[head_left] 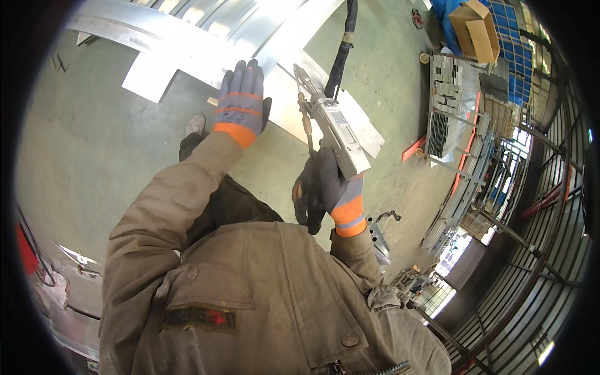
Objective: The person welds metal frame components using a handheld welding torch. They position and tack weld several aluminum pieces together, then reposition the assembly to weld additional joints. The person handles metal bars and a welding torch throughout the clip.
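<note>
My left hand (240,106), in a grey glove with an orange cuff, is stretched flat with its fingers together at the near edge of a shiny sheet-metal panel (125,25). Whether the palm presses on the metal cannot be made out. In my gloved right hand (342,195) is a silver welding gun (340,134), its nozzle pointing up and left over the sheet metal. A thin tube with a brass-coloured fitting (305,112) runs along the gun's left side. From the gun's front a thick black cable (340,65) rises out of view.
A cardboard box (472,31) stands by blue mesh (509,44) at the upper right. Below it lie stacked metal profiles (449,134) and a red bar (414,149). My shoe (195,124) shows on the green floor (81,137), left of my arm.
</note>
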Available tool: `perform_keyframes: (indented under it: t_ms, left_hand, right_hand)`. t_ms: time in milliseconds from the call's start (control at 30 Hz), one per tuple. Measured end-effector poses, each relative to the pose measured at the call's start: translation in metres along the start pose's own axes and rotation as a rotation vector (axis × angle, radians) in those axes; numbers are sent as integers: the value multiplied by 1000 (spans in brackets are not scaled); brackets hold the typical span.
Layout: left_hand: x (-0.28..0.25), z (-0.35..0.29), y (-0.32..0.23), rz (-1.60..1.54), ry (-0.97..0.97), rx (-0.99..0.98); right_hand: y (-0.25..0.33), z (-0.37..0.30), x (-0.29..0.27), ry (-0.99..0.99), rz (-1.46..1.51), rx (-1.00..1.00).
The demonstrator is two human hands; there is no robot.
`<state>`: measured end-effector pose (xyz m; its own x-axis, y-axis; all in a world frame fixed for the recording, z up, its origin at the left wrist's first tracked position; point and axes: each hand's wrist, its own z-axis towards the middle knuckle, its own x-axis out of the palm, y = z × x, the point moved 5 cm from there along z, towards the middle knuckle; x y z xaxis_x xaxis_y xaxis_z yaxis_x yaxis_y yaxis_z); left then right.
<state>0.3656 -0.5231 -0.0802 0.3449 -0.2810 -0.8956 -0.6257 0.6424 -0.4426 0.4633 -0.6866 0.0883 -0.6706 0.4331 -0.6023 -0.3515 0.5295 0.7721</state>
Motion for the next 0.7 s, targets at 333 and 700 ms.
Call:
perform_keyframes:
  t_ms: [333,700]
  left_hand:
    - [-2,-19,-3,43,23,-27]
    - [-8,-40,-14,-79,170,-33]
  right_hand:
    - [-33,-10,-15,38,-77,104]
    - [-99,15,-8,46,-244,89]
